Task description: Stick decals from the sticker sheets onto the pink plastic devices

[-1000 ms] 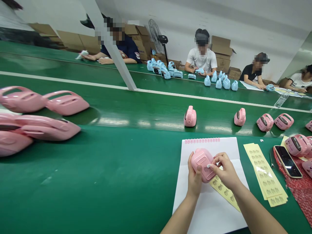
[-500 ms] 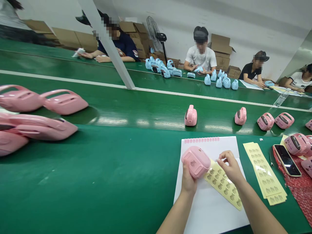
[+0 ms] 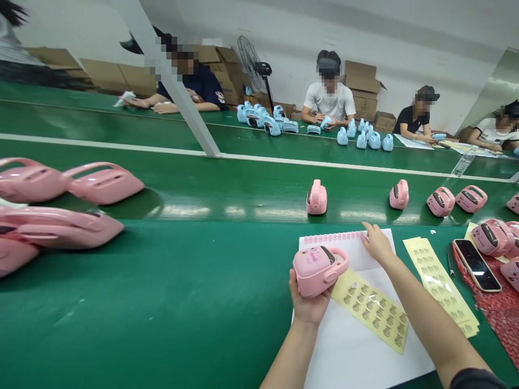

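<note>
My left hand (image 3: 310, 308) grips a pink plastic device (image 3: 314, 273) from below, its printed face turned up. The device has a loop handle on its right side and a dark window near the top. At the white sheet's (image 3: 336, 346) far edge, my right hand (image 3: 379, 244) has thumb and forefinger at the right end of a row of small pink pads (image 3: 332, 237). Between the hands and partly under the device lies a yellow sticker sheet (image 3: 375, 308) with rows of grey printed labels; one label spot near its upper left is bare.
More yellow sticker sheets (image 3: 440, 286) lie at the right, beside a phone (image 3: 477, 265) on red wrap (image 3: 497, 308). Pink devices stand along the strip beyond, such as one (image 3: 317, 198), and bigger-looking ones (image 3: 101, 182) sit at left. Co-workers handle blue devices (image 3: 271, 126) across a slanted post (image 3: 178, 92).
The pink device has been turned from its plain side to its printed face. My right hand has moved from beside the device up to the row of pink pads.
</note>
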`<action>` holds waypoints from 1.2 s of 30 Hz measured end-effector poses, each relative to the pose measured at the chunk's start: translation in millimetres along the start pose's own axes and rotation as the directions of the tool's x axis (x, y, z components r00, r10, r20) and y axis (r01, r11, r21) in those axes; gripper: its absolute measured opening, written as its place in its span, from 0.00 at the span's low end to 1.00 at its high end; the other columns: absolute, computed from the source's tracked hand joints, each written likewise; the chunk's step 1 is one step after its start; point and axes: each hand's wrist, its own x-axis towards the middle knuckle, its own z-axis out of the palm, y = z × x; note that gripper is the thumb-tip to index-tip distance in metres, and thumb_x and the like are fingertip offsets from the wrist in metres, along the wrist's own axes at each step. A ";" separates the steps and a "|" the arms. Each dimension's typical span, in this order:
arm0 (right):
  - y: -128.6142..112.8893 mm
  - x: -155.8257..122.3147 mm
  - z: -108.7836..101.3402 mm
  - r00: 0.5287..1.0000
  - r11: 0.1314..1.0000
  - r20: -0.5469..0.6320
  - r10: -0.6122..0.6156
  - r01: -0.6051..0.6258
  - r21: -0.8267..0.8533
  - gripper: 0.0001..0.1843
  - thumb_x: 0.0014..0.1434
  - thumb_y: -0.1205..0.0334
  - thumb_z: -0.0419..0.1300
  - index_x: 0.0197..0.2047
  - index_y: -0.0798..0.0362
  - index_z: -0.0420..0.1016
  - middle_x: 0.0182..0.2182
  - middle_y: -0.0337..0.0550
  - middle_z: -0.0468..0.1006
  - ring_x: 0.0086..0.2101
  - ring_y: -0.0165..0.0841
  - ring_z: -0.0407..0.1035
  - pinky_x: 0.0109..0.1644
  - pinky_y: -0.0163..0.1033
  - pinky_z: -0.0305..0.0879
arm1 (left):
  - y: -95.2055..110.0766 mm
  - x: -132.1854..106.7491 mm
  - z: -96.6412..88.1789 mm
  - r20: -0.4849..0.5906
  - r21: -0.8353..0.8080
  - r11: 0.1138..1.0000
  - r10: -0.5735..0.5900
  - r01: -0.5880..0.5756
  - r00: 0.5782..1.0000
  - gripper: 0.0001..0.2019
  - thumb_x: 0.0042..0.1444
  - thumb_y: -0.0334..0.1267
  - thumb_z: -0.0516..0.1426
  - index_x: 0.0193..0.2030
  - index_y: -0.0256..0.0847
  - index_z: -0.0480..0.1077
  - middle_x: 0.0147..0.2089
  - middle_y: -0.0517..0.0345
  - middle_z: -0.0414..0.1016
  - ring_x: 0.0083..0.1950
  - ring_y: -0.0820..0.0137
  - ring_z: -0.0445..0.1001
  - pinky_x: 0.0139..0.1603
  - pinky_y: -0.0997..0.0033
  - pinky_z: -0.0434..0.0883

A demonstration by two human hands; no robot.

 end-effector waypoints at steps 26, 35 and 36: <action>-83.3 -67.2 15.8 0.984 0.670 0.129 0.126 -0.180 0.720 0.05 0.44 0.62 0.63 0.21 0.51 0.72 0.47 0.46 0.67 0.54 0.40 0.56 0.59 0.46 0.47 | -12.2 -0.3 -9.1 0.104 -0.048 0.999 0.015 -0.010 0.994 0.34 0.46 0.62 0.53 0.56 0.44 0.61 0.51 0.50 0.72 0.52 0.61 0.70 0.53 0.67 0.66; -86.1 -69.9 15.9 0.985 0.672 0.127 0.114 -0.170 0.720 0.07 0.44 0.65 0.63 0.19 0.51 0.70 0.46 0.46 0.68 0.54 0.40 0.56 0.59 0.48 0.48 | -14.7 -1.4 -6.7 0.341 -0.272 0.962 0.059 0.038 0.938 0.29 0.55 0.57 0.45 0.53 0.36 0.64 0.52 0.43 0.72 0.52 0.64 0.71 0.53 0.69 0.66; -86.0 -69.6 15.7 0.986 0.684 0.126 0.112 -0.168 0.710 0.07 0.44 0.65 0.63 0.19 0.51 0.70 0.46 0.46 0.68 0.54 0.40 0.56 0.59 0.48 0.48 | -15.0 -1.3 -6.3 0.362 -0.283 0.958 0.062 0.047 0.930 0.29 0.56 0.57 0.45 0.54 0.36 0.64 0.52 0.43 0.71 0.53 0.64 0.70 0.54 0.69 0.65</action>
